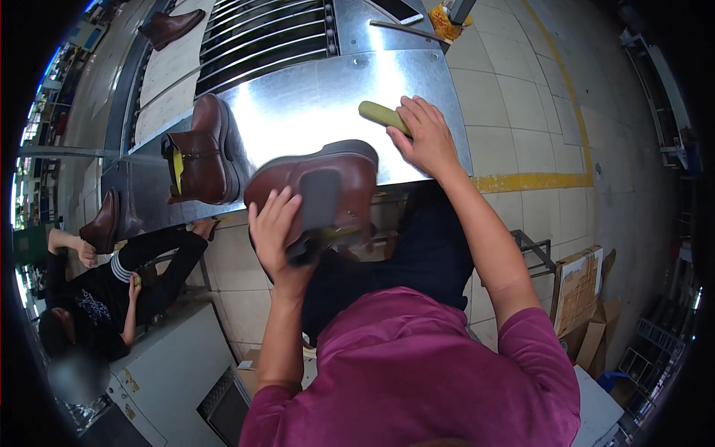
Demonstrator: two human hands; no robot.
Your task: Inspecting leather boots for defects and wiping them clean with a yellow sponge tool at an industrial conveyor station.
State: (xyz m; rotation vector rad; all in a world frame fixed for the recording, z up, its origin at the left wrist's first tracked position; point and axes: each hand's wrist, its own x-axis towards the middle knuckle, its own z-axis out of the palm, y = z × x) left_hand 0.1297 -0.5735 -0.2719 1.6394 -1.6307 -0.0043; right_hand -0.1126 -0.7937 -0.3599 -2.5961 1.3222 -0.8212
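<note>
My left hand (277, 227) grips a brown leather ankle boot (346, 190) by its shaft, tilted on its side at the near edge of the metal table. A dark grey patch shows on the boot's side, and its opening is blurred. Over the table's right part, my right hand (430, 141) is closed around one end of an olive-green bar (381, 116) with a rounded tip. Left of the held boot lies a second brown ankle boot (205, 160) with a yellow-green lining, its toe pointing away from me.
The shiny metal table (298, 104) adjoins a roller conveyor (261, 37). Another brown boot (171, 28) rests at the far left. A phone (398, 10) lies at the far edge. At left, a seated co-worker in black (104, 298) holds a boot (104, 223). Cardboard (577, 290) stands at right.
</note>
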